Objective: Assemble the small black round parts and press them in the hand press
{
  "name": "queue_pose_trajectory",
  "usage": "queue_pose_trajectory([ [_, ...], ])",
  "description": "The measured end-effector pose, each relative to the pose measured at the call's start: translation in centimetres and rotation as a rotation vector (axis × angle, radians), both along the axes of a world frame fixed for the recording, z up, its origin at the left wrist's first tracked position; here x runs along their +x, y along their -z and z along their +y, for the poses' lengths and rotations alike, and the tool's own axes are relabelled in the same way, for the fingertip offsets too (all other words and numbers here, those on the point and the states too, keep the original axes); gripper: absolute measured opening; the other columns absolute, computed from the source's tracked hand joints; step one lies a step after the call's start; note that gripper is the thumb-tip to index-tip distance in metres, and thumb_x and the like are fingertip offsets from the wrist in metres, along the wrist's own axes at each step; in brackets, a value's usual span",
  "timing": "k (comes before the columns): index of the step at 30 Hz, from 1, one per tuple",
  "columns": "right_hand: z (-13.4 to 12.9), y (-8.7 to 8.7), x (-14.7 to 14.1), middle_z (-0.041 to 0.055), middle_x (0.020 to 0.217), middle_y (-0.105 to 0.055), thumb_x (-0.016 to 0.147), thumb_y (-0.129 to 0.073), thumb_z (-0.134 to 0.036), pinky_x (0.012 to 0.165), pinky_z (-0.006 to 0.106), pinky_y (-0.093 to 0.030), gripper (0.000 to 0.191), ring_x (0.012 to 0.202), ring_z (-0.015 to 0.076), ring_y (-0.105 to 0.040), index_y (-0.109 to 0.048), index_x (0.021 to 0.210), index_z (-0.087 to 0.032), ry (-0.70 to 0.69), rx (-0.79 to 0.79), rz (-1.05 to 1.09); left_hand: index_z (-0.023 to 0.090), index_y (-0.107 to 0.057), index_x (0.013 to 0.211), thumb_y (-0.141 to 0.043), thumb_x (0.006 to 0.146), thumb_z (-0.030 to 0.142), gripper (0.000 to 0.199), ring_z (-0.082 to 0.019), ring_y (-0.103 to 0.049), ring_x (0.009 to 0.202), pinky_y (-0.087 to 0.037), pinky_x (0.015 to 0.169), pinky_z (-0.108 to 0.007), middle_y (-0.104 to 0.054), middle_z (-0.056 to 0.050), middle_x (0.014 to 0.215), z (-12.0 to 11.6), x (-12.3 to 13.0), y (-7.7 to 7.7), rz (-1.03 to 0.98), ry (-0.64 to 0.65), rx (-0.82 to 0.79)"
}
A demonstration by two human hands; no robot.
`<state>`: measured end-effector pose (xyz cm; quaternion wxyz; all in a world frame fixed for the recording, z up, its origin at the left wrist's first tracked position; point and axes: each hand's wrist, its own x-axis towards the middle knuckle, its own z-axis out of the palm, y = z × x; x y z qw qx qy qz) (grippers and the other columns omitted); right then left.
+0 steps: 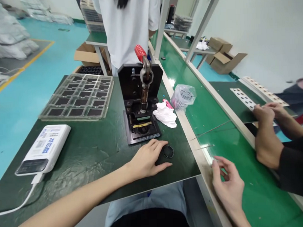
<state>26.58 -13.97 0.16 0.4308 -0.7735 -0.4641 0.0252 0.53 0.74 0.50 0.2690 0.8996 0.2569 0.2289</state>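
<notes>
My left hand [149, 157] rests on the dark green table top [92, 143], palm down, thumb and fingers apart. Between its thumb and fingertips lies a small round black part [168, 151]. Over the pale rail by the green belt, my right hand [228, 182] has its thumb and forefinger tips close together; anything in that pinch is too small to make out. Just beyond my left hand stands a black hand press [142, 103] with a red handle, a yellow strip across its base.
A clear tray of dark pieces [77, 98] and a white power bank [45, 149] with cable lie left. Crumpled white tissue [165, 115] and a plastic bag [183, 97] are right of the press. Another person's hands [267, 116] work beyond the belt [245, 166]; someone in white stands ahead.
</notes>
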Motion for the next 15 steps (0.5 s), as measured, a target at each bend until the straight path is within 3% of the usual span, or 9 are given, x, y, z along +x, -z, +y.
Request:
queue_pose_trajectory([
  [3, 1.8, 0.2, 0.9, 0.0044, 0.079, -0.066, 0.092, -0.066, -0.057, 0.055, 0.023, -0.052, 0.055, 0.062, 0.0147, -0.060, -0.062, 0.126, -0.014, -0.092, -0.066, 0.047, 0.013, -0.048, 0.132, -0.077, 0.089, 0.049, 0.063, -0.035, -0.061, 0.111, -0.060, 0.088, -0.050, -0.067, -0.015, 0.116, -0.8, 1.1, 0.0, 0.065, -0.110, 0.026],
  [5, 3.0, 0.3, 1.0, 0.0028, 0.074, -0.063, 0.093, -0.065, -0.058, 0.050, 0.022, -0.048, 0.052, 0.057, 0.0134, -0.055, -0.067, 0.119, -0.014, -0.186, -0.097, 0.052, 0.014, -0.050, 0.130, -0.073, 0.092, 0.043, 0.053, -0.034, -0.060, 0.109, -0.060, 0.087, -0.050, -0.068, -0.014, 0.113, -1.1, 1.5, 0.0, 0.100, -0.136, 0.042],
  [10, 4.3, 0.7, 1.4, 0.0080, 0.082, -0.073, 0.100, -0.057, -0.049, 0.056, 0.024, -0.050, 0.038, 0.060, 0.0144, -0.061, -0.074, 0.091, -0.016, -0.248, -0.025, -0.128, 0.018, -0.049, 0.131, -0.066, 0.094, 0.023, 0.042, -0.029, -0.058, 0.114, -0.058, 0.094, -0.043, -0.066, -0.012, 0.118, -0.1, 0.1, -0.3, 0.006, -0.003, -0.074],
  [15, 4.6, 0.7, 2.3, 0.0072, 0.084, -0.076, 0.100, -0.060, -0.044, 0.057, 0.024, -0.052, 0.033, 0.059, 0.0144, -0.063, -0.071, 0.086, -0.017, -0.294, 0.010, -0.221, 0.019, -0.048, 0.132, -0.070, 0.088, 0.019, 0.049, -0.028, -0.057, 0.117, -0.056, 0.098, -0.041, -0.063, -0.012, 0.119, 0.7, -0.9, -0.5, -0.041, 0.062, -0.162],
])
